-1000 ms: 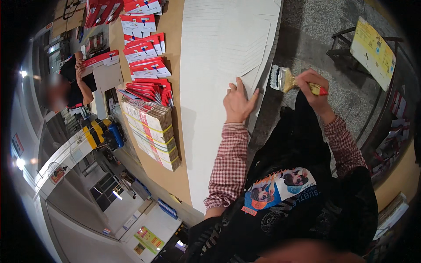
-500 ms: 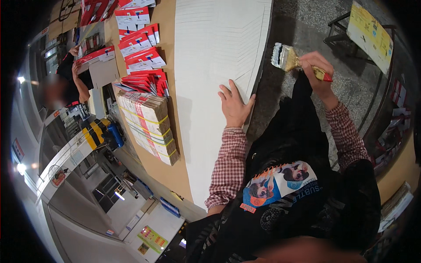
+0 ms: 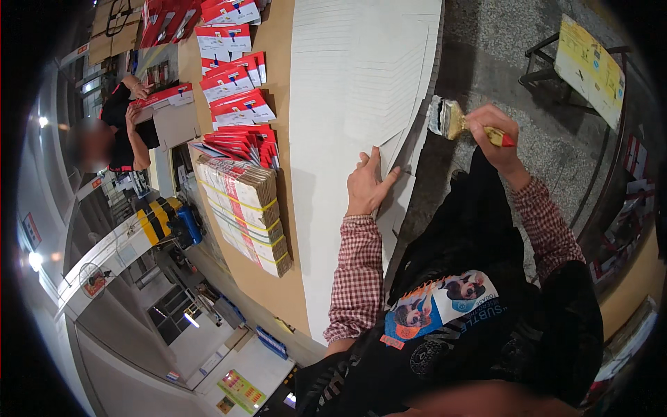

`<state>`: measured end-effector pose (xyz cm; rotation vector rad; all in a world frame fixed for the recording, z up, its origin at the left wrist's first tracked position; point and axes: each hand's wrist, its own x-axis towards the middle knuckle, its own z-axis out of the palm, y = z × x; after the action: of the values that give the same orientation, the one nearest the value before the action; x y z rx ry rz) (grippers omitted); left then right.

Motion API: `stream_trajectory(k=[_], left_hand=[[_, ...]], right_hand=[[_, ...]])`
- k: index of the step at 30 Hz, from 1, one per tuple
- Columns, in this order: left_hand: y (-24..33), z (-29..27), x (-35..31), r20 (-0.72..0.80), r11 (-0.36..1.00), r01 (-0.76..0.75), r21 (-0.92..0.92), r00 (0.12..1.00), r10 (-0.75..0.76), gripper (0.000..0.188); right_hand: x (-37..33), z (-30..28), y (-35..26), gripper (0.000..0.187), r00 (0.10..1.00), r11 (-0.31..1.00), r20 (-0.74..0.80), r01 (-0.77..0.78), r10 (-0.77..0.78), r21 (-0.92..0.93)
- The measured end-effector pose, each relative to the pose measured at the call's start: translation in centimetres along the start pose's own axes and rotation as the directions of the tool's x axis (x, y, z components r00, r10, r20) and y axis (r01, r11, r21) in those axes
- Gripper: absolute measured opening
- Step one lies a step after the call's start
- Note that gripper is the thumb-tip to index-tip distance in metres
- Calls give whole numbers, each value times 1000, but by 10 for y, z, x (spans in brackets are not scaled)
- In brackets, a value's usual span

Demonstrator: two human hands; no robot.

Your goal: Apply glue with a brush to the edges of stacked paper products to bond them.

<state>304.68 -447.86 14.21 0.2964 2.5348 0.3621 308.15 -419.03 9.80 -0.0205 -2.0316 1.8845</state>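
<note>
My right hand [image 3: 495,132] is closed round the handle of a wide paintbrush [image 3: 454,119]. Whitish paste coats its bristles, which point left toward the table edge. My left hand [image 3: 367,183] rests on a long pale sheet [image 3: 340,104] with faint angled lines, its thumb spread out past the sheet's near edge. That edge stands slightly raised beside the hand. Beneath it, parts of another pale sheet [image 3: 408,182] with a notched outline show.
Red-and-white folded cartons [image 3: 240,108] lie in piles along the tan table [image 3: 283,42]. Closer stands a strapped cardboard bundle [image 3: 243,215]. A person [image 3: 128,132] handles a carton at far left. A stool with a yellow top [image 3: 590,69] stands at right.
My left hand has drawn its fingers in, and the sheet's edge has come up, baring another sheet below. The brush has shifted slightly, nearer the table edge. The view has turned slightly.
</note>
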Motion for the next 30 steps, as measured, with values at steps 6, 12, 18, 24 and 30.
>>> stream_trajectory(k=[6, 12, 18, 24, 30], left_hand=[[2, 0, 4, 34, 1000, 10, 2, 999, -10, 77], [16, 19, 3, -100, 967, 20, 255, 995, 6, 82], [25, 72, -8, -377, 965, 143, 221, 925, -50, 97], [14, 102, -48, -418, 948, 246, 202, 897, -143, 105], [-12, 68, -60, -196, 986, 111, 127, 977, -85, 90]], right_hand=[[10, 4, -1, 7, 999, 992, -52, -10, 3, -127], [-35, 8, -11, 2, 996, 995, 24, -92, 91, 42], [-51, -5, -37, 4, 994, 996, -58, -89, 89, 7], [-63, -7, -28, 8, 998, 997, -36, -50, 48, -63], [-55, 6, -29, 8, 999, 993, -40, -9, 4, -114]])
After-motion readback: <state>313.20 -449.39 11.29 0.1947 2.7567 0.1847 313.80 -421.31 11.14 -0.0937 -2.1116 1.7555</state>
